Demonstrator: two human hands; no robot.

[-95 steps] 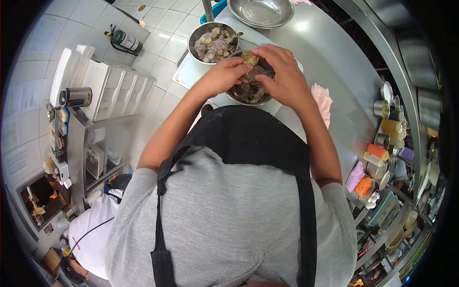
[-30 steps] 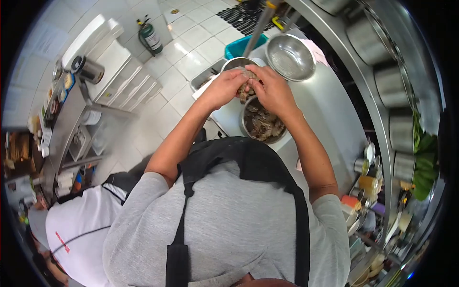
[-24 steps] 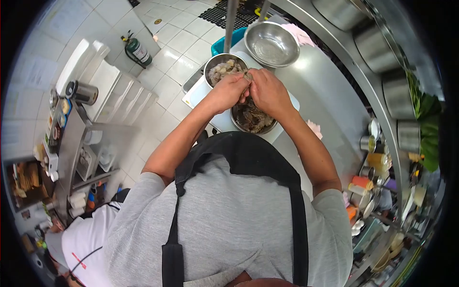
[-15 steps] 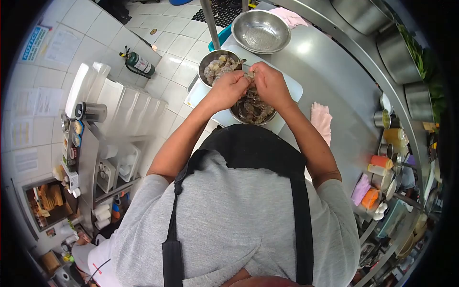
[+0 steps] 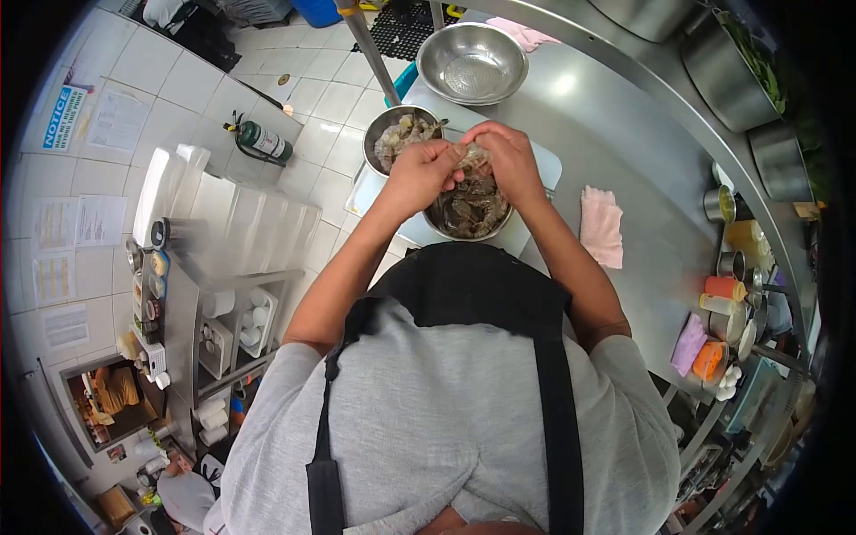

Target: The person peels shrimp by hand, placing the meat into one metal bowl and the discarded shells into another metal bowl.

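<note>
Greyish, half see-through shrimp point(image 5: 474, 159) is sitting right between the two hands, so that's where the action is. Left grip point(image 5: 419, 174) has thumb and fingers pinched together at its near side; right grip point(image 5: 508, 168) is closed on the far side, index finger bent over the top. Fingers hide part of it, fwiw. Just below the hands there's a steel bowl point(image 5: 435, 221) of dark shrimp, and up past the left one a second bowl point(image 5: 368, 143) with paler ones. White board point(image 5: 546, 165) sits under that lot on the steel bench point(image 5: 624, 134). Further out: pink cloth point(image 5: 602, 227) off to the right, big wide pan point(image 5: 473, 67) beyond the board.
</note>
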